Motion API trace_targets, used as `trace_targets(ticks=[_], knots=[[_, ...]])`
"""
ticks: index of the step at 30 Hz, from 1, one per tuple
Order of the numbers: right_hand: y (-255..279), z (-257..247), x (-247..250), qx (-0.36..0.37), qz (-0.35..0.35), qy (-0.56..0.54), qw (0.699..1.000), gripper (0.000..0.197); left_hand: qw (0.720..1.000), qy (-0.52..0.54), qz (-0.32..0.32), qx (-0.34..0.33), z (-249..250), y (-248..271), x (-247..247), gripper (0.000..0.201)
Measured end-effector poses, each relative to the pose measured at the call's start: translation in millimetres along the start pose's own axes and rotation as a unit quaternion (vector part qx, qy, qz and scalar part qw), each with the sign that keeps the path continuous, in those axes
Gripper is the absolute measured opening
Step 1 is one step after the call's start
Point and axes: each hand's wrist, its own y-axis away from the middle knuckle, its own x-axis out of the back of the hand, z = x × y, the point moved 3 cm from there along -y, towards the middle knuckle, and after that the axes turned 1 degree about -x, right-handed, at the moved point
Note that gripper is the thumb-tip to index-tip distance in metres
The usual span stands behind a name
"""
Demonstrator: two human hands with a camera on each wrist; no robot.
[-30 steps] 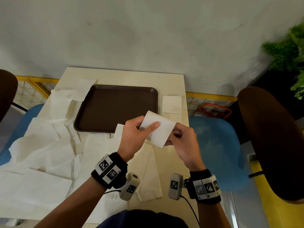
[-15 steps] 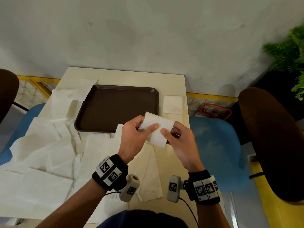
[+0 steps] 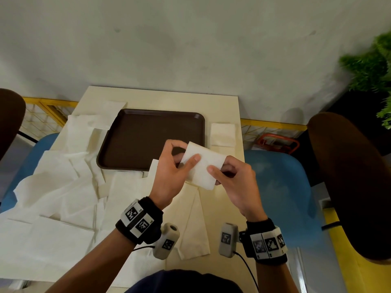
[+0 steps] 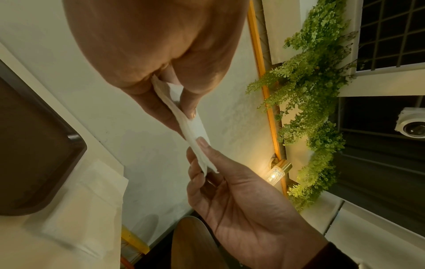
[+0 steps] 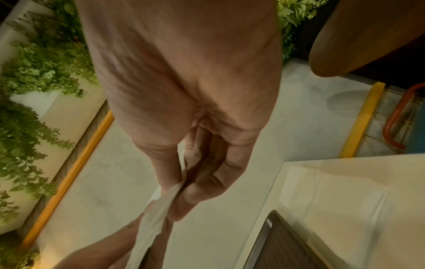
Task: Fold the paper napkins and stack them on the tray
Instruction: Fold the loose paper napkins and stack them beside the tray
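Note:
A small folded white napkin (image 3: 204,166) is held in the air over the table's near right part, just in front of the brown tray (image 3: 135,140). My left hand (image 3: 182,163) pinches its left edge between thumb and fingers. My right hand (image 3: 220,173) pinches its right edge, thumb on top. The left wrist view shows the napkin (image 4: 195,138) edge-on between both hands. In the right wrist view the napkin (image 5: 156,214) hangs from my right thumb and fingers. The tray holds nothing.
Several unfolded white napkins (image 3: 63,187) lie spread over the table's left and near parts. One folded napkin (image 3: 223,134) sits right of the tray. Blue chairs (image 3: 279,193) and brown chair backs (image 3: 349,176) flank the cream table (image 3: 160,98). A wall stands behind.
The napkin has been drawn a little more to the right and flatter. My right thumb has slid onto its top face, and my left fingers have shifted along its left edge.

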Motion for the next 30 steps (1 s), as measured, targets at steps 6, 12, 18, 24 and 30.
trace_targets(ticks=[6, 12, 18, 24, 30], knots=[[3, -7, 5, 0.028, -0.028, 0.07, 0.997, 0.011, 0.998, -0.032, -0.057, 0.025, -1, -6, 4, 0.065], [3, -7, 7, 0.039, -0.058, 0.119, 0.99, 0.012, 0.997, -0.055, -0.061, 0.008, 6, -14, 12, 0.036], [0, -14, 0, 0.102, -0.064, 0.135, 0.983, 0.017, 0.99, -0.083, -0.105, -0.033, 3, -8, 8, 0.018], [-3, -6, 0, 0.145, -0.093, 0.195, 0.966, 0.015, 0.983, -0.108, -0.144, -0.038, -2, -9, 7, 0.01], [-6, -2, 18, 0.122, -0.066, 0.156, 0.978, 0.015, 0.99, -0.082, -0.109, -0.019, -5, -14, 13, 0.006]])
